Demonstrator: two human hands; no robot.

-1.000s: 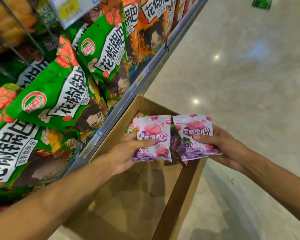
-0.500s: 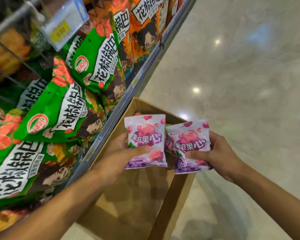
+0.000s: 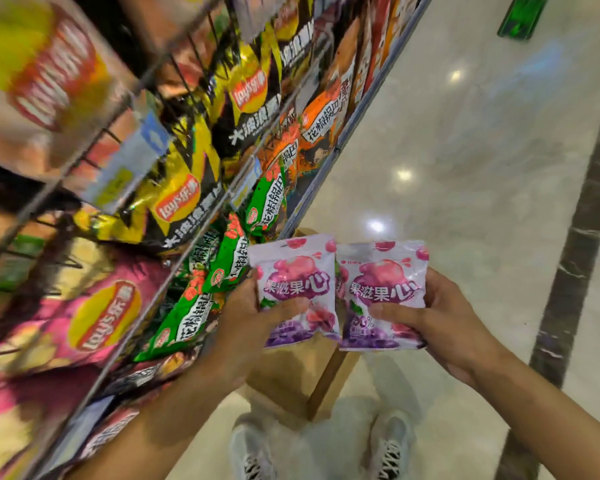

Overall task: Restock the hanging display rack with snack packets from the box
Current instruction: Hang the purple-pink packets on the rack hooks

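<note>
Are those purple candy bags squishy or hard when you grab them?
Probably squishy: the left packet is thin shiny film, and the left hand's thumb seems to dent it. Likely light too, since the right hand holds the right packet by thumb and fingers alone. The glossy film may be a bit slippery.

Rack point(image 3: 174, 188) left – box point(image 3: 291, 372) below two packets point(image 3: 297, 289), side by side.

Glossy plastic-film snack packets point(image 3: 293, 289) in both hands; below them a matt brown cardboard box point(image 3: 291, 372) — left of the hands, thin metal rack wires point(image 3: 174, 271); right, polished stone floor point(image 3: 465, 168).
</note>
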